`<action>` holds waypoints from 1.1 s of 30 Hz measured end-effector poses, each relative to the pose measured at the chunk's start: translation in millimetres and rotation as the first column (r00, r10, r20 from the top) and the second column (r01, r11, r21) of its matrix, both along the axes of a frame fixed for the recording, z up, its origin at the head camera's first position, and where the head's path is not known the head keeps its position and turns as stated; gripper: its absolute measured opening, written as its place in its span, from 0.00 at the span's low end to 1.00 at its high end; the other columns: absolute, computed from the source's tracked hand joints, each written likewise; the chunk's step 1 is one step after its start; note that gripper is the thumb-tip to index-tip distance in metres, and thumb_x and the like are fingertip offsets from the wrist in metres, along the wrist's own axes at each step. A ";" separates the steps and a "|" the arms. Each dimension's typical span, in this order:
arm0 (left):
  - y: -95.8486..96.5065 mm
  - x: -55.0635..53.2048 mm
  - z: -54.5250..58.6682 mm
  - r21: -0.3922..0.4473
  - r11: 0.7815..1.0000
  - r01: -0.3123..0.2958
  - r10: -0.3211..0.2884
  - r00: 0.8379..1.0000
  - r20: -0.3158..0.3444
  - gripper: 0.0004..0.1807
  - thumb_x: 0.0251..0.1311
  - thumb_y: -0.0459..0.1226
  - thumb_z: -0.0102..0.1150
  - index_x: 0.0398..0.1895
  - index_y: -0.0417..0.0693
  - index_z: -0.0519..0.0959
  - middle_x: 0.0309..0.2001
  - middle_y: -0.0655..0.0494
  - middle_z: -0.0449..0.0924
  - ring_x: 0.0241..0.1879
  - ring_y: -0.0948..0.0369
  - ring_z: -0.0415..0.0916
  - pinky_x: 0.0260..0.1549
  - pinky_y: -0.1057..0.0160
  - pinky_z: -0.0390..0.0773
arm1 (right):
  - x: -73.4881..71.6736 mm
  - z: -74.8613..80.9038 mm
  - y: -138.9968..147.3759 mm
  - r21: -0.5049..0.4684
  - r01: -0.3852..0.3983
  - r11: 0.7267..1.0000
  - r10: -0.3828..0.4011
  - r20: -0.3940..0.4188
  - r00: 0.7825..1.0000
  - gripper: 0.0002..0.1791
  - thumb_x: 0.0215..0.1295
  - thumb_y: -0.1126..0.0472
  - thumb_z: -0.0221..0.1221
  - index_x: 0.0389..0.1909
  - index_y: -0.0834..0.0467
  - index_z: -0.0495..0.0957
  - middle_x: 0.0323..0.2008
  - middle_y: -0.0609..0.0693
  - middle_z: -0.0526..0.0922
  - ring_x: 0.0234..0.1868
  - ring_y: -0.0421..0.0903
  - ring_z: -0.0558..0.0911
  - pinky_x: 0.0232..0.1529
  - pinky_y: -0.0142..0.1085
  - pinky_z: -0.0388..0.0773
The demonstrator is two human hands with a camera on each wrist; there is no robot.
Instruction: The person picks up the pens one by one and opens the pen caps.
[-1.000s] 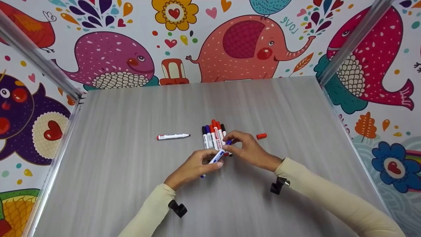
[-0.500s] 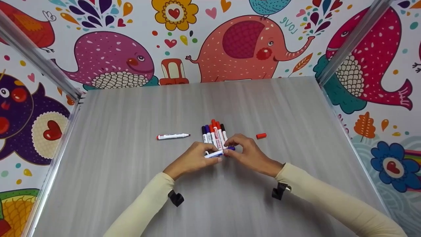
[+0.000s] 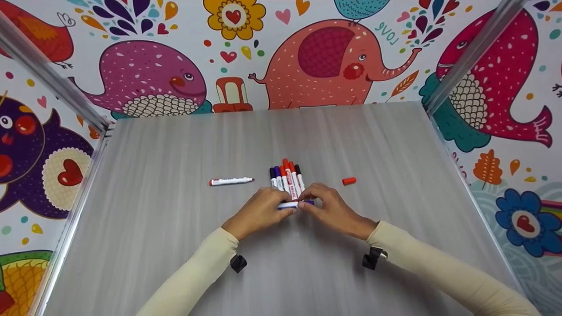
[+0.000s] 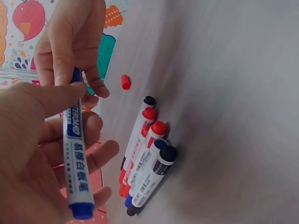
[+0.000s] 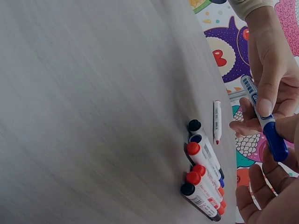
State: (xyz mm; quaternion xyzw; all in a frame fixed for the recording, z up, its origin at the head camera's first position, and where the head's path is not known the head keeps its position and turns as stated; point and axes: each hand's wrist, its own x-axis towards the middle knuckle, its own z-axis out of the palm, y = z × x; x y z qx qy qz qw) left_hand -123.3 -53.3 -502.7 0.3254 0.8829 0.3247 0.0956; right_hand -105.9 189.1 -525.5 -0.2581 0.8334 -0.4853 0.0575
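Both hands hold one blue whiteboard marker (image 3: 288, 205) between them, nearly level across the front of a row of markers. My left hand (image 3: 260, 210) pinches its white barrel, with the thumb lying along it in the left wrist view. At the other end, my right hand (image 3: 331, 210) pinches the blue cap (image 5: 275, 142) between thumb and fingers. In the right wrist view the cap sits against the barrel. Just beyond the hands lie several markers (image 3: 289, 177) side by side, with black, blue and red ends; the hands hide their near ends in the head view.
An uncapped marker (image 3: 231, 181) with a red end lies to the left of the row, its tip pointing right. A loose red cap (image 3: 349, 181) lies to the right. Patterned walls and metal posts (image 3: 476, 57) border the grey table (image 3: 175, 153).
The held blue marker has swung from a slant to nearly level. My left hand has moved a little away from me, and my right hand has come slightly lower. The other markers stay put.
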 end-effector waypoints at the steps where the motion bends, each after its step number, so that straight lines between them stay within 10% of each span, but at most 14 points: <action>1: 0.4 0.4 -0.2 -0.003 1.000 -0.001 0.001 1.000 -0.018 0.08 0.71 0.39 0.75 0.46 0.43 0.92 0.38 0.55 0.90 0.34 0.62 0.77 0.36 0.63 0.80 | -0.3 -0.9 0.2 0.000 -0.002 1.000 0.002 -0.001 1.000 0.08 0.78 0.61 0.69 0.53 0.53 0.87 0.48 0.44 0.85 0.52 0.45 0.83 0.59 0.48 0.83; 9: 1.8 3.7 -2.6 0.008 1.000 -0.003 0.004 0.988 -0.156 0.10 0.70 0.39 0.76 0.47 0.43 0.91 0.39 0.55 0.91 0.35 0.59 0.81 0.37 0.58 0.83 | -2.1 -4.7 -0.1 0.024 -0.048 0.999 0.049 -0.047 0.998 0.08 0.76 0.60 0.70 0.52 0.55 0.88 0.47 0.45 0.88 0.51 0.45 0.83 0.56 0.43 0.82; 15: 3.5 8.5 -2.2 -0.003 1.000 -0.002 0.001 0.973 -0.229 0.11 0.73 0.42 0.73 0.52 0.46 0.91 0.44 0.56 0.93 0.42 0.58 0.84 0.57 0.49 0.83 | -3.3 -1.0 -0.2 0.000 -0.042 0.999 0.042 -0.009 0.999 0.09 0.76 0.61 0.69 0.53 0.55 0.91 0.48 0.46 0.90 0.50 0.46 0.83 0.54 0.39 0.82; 25: 8.8 13.2 1.5 -0.120 0.993 -0.020 -0.043 0.867 -0.496 0.13 0.73 0.47 0.73 0.49 0.48 0.90 0.42 0.56 0.93 0.44 0.56 0.86 0.55 0.52 0.80 | -9.0 11.8 1.0 -0.052 -0.053 0.997 0.058 0.099 0.993 0.08 0.78 0.64 0.66 0.47 0.56 0.94 0.42 0.45 0.93 0.42 0.43 0.85 0.47 0.37 0.82; 33: 11.7 14.9 3.7 -0.148 0.989 0.012 -0.086 0.861 -0.502 0.11 0.74 0.43 0.72 0.49 0.46 0.90 0.41 0.56 0.93 0.44 0.57 0.87 0.58 0.50 0.79 | -8.7 13.8 3.7 -0.019 -0.063 0.998 0.065 0.106 0.992 0.09 0.76 0.66 0.66 0.45 0.55 0.95 0.39 0.46 0.93 0.38 0.41 0.84 0.44 0.36 0.80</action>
